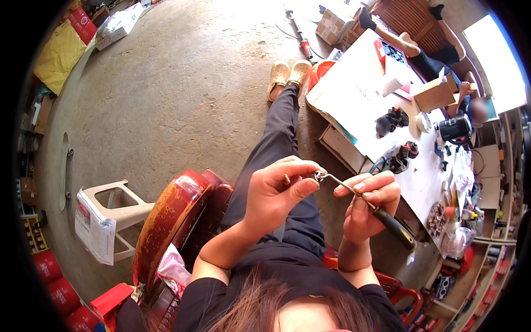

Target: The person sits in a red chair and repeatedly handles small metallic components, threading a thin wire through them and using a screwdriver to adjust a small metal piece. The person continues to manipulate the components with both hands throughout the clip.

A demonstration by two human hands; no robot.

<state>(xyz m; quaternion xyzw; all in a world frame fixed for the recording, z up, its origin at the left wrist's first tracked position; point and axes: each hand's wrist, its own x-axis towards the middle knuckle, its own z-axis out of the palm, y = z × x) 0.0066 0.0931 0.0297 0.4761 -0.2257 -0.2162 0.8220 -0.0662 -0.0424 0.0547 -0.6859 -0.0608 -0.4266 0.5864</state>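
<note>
Above my lap, my left hand [271,193] pinches a small shiny metal part [318,176] between thumb and fingertips. Its exact kind is too small to make out. My right hand [369,206] grips the shaft of a screwdriver [395,228] with a black and yellow handle. The handle points down and to the right, out past my fingers. The thin shaft slants up to the left, and its tip meets the metal part at my left fingertips. A small brownish bit [286,179] shows by my left fingers.
To the right stands a white-topped table [359,83] with dark machine parts [391,122], an open cardboard box [435,95] and a black mug [455,129]. Beyond it a person [437,58] reclines. At left are a beige plastic stool [113,213] and a red wooden armrest [171,221].
</note>
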